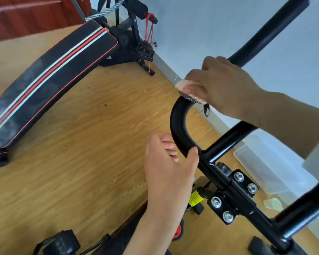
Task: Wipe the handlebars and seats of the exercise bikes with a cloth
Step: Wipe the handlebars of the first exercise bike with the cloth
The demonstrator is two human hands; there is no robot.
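Head view, single moment. Black tubular handlebar of an exercise bike is seen running from 5 o'clock up to 1 o'clock, with a curved bend near centre. Pale pink fluffy cloth with a dark speckled edge is bunched in the right hand, toward 2 o'clock of centre, and is pressed onto the top of the bend; the fingers are curled round cloth and bar. Left hand, at 6 o'clock of the cloth, is wrapped round the lower part of the same bend, thumb laid on the tube and fingers curled on the other side; the bar appears to be steadied by it.

Black clamp plate with four silver bolts is noted at 4 o'clock. Black padded sit-up bench with red and white stripes lies on the light wooden floor at 10 o'clock. Clear plastic box is seen at 3 o'clock.

Progress, as judged: wiping of one handlebar is under way at its bend. Whether the straight reach toward 1 o'clock or the tube at 4 o'clock has been wiped cannot be told. No seat and no second bike are in view; seats are taken as outstanding.
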